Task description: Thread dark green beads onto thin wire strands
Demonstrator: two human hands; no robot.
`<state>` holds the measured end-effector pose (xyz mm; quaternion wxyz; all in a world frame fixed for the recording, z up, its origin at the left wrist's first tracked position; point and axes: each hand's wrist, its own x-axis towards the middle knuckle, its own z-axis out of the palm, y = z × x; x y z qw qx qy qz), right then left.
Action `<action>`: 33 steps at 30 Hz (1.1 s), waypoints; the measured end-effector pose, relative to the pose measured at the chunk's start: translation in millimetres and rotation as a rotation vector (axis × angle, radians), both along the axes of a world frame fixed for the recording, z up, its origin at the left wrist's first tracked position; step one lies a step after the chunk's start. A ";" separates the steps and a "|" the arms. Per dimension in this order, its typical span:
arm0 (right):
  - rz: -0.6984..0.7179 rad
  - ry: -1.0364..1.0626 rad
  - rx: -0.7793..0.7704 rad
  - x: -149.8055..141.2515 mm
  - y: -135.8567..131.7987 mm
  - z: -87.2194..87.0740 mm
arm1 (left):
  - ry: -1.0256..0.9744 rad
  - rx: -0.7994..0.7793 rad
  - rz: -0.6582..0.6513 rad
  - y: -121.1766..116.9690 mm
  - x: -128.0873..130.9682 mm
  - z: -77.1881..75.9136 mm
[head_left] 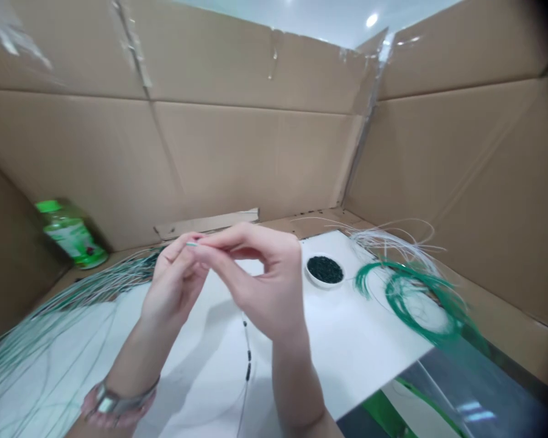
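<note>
Fig. Two-hand pinch at centre, head-cam view. L hand [176, 286] and R hand [260, 286] raised over white sheet [360, 322], fingers curled, not spread; fingertips pressed together on short green-and-white strand end [192, 244]. Beaded cord [247, 356] w/ small dark beads hangs at 6 o'clock from hands; its link to the pinch hidden behind R hand. Handling (judged): strand v. light, thin, springy, prob. slick; best held right near tip, where it flexes least. Beads prob. small and easily dropped.

About hands: 3 o'clock, white bowl [317, 283] of dark beads [325, 269]; 3–4 o'clock, green & white strand coil [406, 298]; 8 o'clock, loose strand bundle [41, 359]; 10 o'clock, tilted green-capped bottle [70, 234] by cardboard wall [256, 164]. Metal wrist band [119, 398] on L wrist.
</note>
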<state>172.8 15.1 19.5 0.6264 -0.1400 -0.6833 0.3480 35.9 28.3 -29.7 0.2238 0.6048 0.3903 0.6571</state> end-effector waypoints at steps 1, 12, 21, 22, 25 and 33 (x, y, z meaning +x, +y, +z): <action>-0.007 0.003 0.014 -0.7 -0.6 0.1 | -0.081 -0.002 -0.016 -13.0 -0.8 6.8; -0.023 -0.146 0.054 -16.2 -13.6 -1.7 | -0.531 0.027 -0.280 -45.6 -10.8 22.3; -0.045 -0.175 0.072 -20.3 -21.8 -1.7 | -0.368 0.121 -0.272 -48.1 -22.2 19.6; -0.050 -0.176 0.074 -20.6 -21.9 -1.5 | -0.339 0.136 -0.249 -48.4 -23.1 19.2; -0.057 -0.180 0.084 -21.1 -21.3 -1.0 | -0.290 0.159 -0.222 -49.1 -24.3 19.7; -0.061 -0.207 0.091 -18.0 -19.1 -3.0 | -0.195 0.189 -0.195 -49.8 -26.6 24.9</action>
